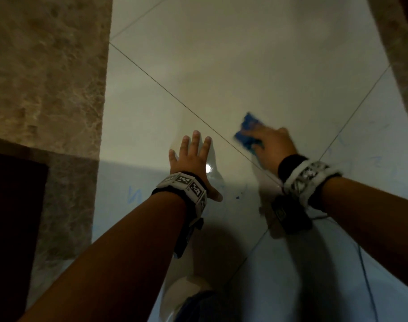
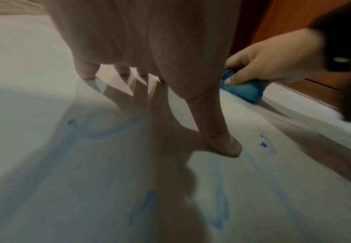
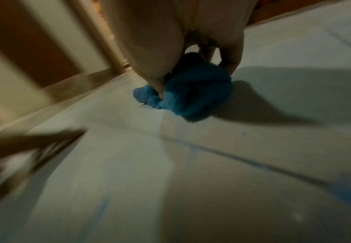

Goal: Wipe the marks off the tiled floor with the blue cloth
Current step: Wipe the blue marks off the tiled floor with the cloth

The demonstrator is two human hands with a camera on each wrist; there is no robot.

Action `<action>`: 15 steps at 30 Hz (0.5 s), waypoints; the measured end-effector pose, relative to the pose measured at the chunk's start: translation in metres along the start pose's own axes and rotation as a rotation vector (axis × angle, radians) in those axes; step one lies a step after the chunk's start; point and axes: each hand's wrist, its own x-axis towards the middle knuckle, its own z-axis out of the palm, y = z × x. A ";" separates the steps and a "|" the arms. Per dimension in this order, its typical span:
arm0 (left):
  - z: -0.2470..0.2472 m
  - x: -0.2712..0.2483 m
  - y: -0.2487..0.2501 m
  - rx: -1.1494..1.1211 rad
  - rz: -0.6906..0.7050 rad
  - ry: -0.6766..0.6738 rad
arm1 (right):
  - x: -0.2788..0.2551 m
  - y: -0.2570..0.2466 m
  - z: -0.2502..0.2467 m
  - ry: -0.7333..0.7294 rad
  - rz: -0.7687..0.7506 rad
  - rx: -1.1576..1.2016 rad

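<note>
Nearest, blue marks (image 2: 218,194) smear the glossy tiled floor (image 1: 233,66). The left hand (image 1: 193,159) lies flat on it, fingers spread, bracing. Beyond, the right hand (image 1: 271,144) grips the bunched blue cloth (image 1: 247,130) against the tile. The cloth looks soft, light and easily wadded; best held bunched under the palm.

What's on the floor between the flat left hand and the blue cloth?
Head view: only a dark grout line crosses the bare tile between the left hand and the blue cloth.
</note>
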 end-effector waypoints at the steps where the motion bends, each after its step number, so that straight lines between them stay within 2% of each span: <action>1: -0.001 0.000 0.001 0.002 -0.004 -0.005 | -0.010 -0.006 0.005 -0.081 -0.112 -0.046; 2: -0.001 0.000 0.001 0.003 -0.006 -0.008 | -0.018 -0.006 0.006 -0.173 -0.192 -0.080; 3: -0.002 0.000 0.002 0.001 -0.004 -0.005 | -0.016 0.001 0.003 -0.195 -0.252 -0.083; 4: -0.002 0.000 0.002 -0.002 0.001 -0.004 | -0.009 0.010 -0.005 -0.150 -0.255 -0.039; 5: -0.002 -0.001 0.001 -0.004 0.007 -0.006 | 0.002 0.024 -0.013 -0.066 -0.176 0.019; 7: -0.002 -0.002 0.000 -0.004 0.011 -0.006 | 0.025 0.053 -0.033 0.103 0.145 -0.003; 8: -0.002 -0.001 0.000 0.000 0.011 -0.002 | 0.031 0.060 -0.038 0.132 0.275 -0.032; 9: -0.002 -0.001 -0.001 0.003 0.010 -0.004 | 0.032 0.060 -0.035 0.142 0.334 -0.043; 10: -0.002 -0.001 0.000 0.003 0.008 -0.009 | 0.029 0.052 -0.026 0.129 0.325 -0.036; 11: -0.003 -0.001 0.000 0.002 0.006 -0.011 | 0.022 0.040 -0.017 0.102 0.249 -0.015; 13: -0.004 -0.001 0.001 0.004 -0.001 -0.014 | 0.000 0.017 0.001 -0.014 -0.034 -0.059; 15: -0.005 -0.002 0.003 0.006 -0.004 -0.018 | -0.015 0.015 0.001 -0.124 -0.243 -0.101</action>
